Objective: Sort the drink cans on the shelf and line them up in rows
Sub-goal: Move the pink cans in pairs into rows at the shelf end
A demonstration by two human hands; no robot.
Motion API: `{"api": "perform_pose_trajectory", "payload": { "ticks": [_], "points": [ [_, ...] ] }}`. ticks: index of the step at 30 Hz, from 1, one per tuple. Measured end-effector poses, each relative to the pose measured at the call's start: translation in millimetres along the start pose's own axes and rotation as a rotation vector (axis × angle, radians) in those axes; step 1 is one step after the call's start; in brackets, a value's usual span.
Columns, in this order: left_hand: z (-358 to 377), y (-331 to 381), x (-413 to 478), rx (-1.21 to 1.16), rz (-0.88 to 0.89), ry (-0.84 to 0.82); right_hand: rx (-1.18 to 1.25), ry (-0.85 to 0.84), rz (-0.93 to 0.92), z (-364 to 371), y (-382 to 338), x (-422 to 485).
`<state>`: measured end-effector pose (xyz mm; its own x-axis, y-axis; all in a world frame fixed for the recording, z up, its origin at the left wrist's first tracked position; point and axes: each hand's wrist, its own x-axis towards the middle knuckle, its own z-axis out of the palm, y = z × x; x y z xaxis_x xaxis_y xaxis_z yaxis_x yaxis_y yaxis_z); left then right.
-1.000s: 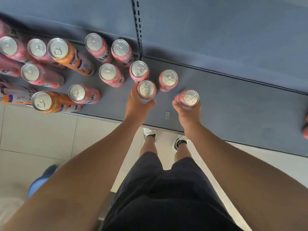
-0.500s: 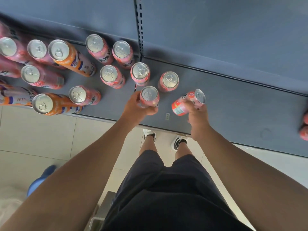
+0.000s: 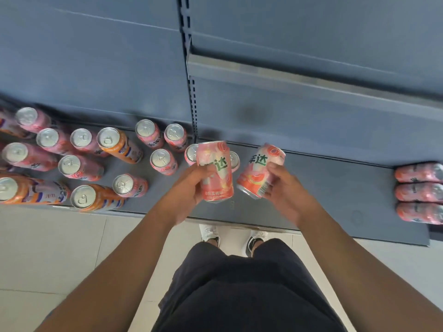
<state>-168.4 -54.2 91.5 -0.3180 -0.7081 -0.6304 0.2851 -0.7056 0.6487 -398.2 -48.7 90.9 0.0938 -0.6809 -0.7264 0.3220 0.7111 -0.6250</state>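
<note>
My left hand [image 3: 191,185] grips a pink can [image 3: 217,172] lifted above the grey shelf [image 3: 335,188], its label facing me. My right hand [image 3: 285,188] grips a second pink can [image 3: 260,171], tilted to the left. Two more pink cans [image 3: 191,153] stand partly hidden behind the lifted ones. On the left of the shelf stand several pink cans [image 3: 163,161] mixed with three orange cans [image 3: 117,144]. At the far right, three pink cans [image 3: 419,192] stand in a column.
A slotted upright [image 3: 191,104] divides the shelf's back panel. An upper shelf edge [image 3: 311,80] juts out above on the right. Below the shelf's front edge is tiled floor [image 3: 48,248], with my shoes [image 3: 211,232] close to it.
Both hands have lifted their pink cans off the shelf and turned them so the labels face up. The view has tilted upward, bringing three cans at the far right into sight.
</note>
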Motion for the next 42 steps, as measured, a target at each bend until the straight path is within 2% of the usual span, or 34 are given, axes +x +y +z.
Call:
{"api": "perform_pose_trajectory", "payload": {
  "ticks": [4, 9, 18, 23, 27, 34, 42],
  "points": [
    [19.8, 26.3, -8.5, -0.022, 0.097, 0.005, 0.141, -0.035, -0.019, 12.4, -18.7, -14.7],
    [35.0, 52.1, -19.8, 0.154, 0.212, 0.022, 0.190, -0.028, -0.063, 21.6, -34.7, -34.4],
    [65.6, 63.7, -28.1, 0.356, 0.277, -0.008, 0.259, -0.088, -0.166, 16.0, -48.6, -58.3],
    [96.8, 59.0, -33.5, 0.356, 0.327, -0.016, 0.164, -0.007, -0.193, 2.8, -49.1, -75.8],
    [123.2, 48.6, -40.7, 0.291, 0.305, -0.074, 0.112, -0.020, -0.256, -14.5, -44.6, -96.7],
    [181.3, 9.4, -59.1, 0.400, 0.299, -0.177, 0.108, -0.002, -0.350, -68.2, -33.6, -153.8],
    [271.2, -74.4, -97.5, 0.456, 0.366, -0.091, 0.199, 0.086, -0.457, -158.7, -1.5, -238.4]
  ]
}}
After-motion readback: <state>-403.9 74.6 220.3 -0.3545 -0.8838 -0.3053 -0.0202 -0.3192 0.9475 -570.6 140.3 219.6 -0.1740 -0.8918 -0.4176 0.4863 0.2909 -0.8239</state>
